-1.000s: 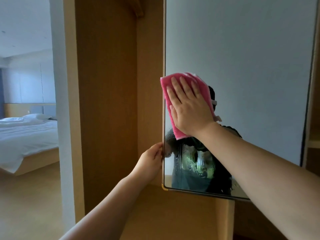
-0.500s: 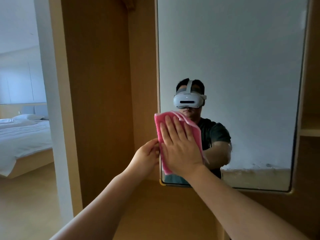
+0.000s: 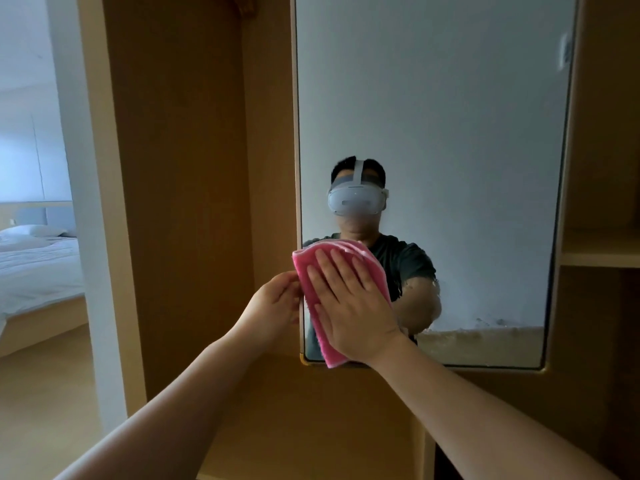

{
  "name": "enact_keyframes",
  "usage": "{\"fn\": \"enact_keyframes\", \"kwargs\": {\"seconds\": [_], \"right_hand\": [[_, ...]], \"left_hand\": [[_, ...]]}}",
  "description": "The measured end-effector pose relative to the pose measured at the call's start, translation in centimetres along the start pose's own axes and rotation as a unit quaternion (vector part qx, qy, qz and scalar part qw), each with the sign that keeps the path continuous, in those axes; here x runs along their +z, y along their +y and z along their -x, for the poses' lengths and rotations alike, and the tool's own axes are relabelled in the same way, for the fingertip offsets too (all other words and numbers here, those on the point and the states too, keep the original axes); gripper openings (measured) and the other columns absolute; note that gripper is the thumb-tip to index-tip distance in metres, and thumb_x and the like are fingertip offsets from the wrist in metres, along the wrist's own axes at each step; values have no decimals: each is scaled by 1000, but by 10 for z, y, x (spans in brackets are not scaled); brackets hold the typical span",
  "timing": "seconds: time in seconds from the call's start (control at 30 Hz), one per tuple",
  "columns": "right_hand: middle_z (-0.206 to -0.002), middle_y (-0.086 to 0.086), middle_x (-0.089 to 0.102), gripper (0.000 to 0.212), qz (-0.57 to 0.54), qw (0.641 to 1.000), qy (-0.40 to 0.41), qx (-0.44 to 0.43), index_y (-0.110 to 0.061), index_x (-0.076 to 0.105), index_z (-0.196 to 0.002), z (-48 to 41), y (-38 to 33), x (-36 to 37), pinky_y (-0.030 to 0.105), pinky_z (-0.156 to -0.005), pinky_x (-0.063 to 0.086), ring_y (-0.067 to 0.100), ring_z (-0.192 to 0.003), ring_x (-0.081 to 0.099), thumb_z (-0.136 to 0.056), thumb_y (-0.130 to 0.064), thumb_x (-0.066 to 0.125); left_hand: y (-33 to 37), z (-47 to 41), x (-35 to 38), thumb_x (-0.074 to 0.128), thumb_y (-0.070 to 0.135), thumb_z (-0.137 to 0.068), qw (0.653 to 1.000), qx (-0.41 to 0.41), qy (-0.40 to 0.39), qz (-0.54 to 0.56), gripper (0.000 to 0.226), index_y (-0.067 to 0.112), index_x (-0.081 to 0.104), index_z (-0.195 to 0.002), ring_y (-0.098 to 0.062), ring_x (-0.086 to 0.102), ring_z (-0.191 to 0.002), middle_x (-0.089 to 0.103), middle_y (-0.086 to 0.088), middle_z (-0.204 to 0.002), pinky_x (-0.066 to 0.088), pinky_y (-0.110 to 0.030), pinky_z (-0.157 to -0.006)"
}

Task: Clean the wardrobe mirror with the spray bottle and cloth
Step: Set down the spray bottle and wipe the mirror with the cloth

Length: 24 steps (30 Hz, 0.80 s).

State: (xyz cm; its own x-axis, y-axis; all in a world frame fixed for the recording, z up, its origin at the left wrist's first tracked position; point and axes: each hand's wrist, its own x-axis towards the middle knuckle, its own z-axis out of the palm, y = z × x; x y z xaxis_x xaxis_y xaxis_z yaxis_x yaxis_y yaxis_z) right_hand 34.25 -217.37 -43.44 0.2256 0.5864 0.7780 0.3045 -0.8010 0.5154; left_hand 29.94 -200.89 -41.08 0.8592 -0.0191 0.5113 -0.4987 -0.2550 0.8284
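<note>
I am in the wiping step. My right hand lies flat with its fingers straight and a little spread. It presses the pink cloth against the lower left corner of the mirror, and the cloth's bottom end hangs over the frame below my wrist. My left hand is just beside the cloth on its left. Its fingers curl round the mirror's left edge, and I judge it is steadying the panel.

Above my right hand the glass looks even, with no drops that I can see, so I take that part as done. To the right of that hand, low along the glass, runs a band of specks and smears. I judge this strip is what remains to wipe, along with the corner under the cloth.

The spray bottle is nowhere in view. My palm and the cloth hide the glass beneath them, my left fingertips are out of sight behind the frame, and the mirror's top is cut off. The specks are small and soft in this light. They may be spray drops, or marks on the reflected wall.
</note>
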Motion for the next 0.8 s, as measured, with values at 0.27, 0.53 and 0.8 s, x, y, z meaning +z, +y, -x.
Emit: {"fn": "enact_keyframes", "kwargs": {"seconds": [0.27,0.53,0.8], "right_hand": [[-159,17,7,60,30,999,19,-1,-7,13,-151,-25,56,-23,47,-121,1,33,-148,3,-102,-40,20],[-154,22,28,59,59,996,57,38,-4,34,-146,-52,114,-50,52,-119,11,37,-144,22,-98,-36,33],[-154,21,30,58,58,994,77,47,-5,33,-147,-43,109,-45,51,-120,11,38,-144,23,-98,-35,35]], "left_hand": [[-5,-4,3,39,16,-101,997,19,44,-67,25,30,59,-96,-8,56,-58,60,3,-72,50,-29,-56],[-12,-9,1,42,20,-100,990,50,58,-120,24,36,56,-88,-6,56,-53,59,4,-68,47,-21,-48],[-15,-12,-1,43,17,-100,991,54,47,-114,21,27,60,-96,-14,61,-62,61,1,-72,53,-27,-53]]}}
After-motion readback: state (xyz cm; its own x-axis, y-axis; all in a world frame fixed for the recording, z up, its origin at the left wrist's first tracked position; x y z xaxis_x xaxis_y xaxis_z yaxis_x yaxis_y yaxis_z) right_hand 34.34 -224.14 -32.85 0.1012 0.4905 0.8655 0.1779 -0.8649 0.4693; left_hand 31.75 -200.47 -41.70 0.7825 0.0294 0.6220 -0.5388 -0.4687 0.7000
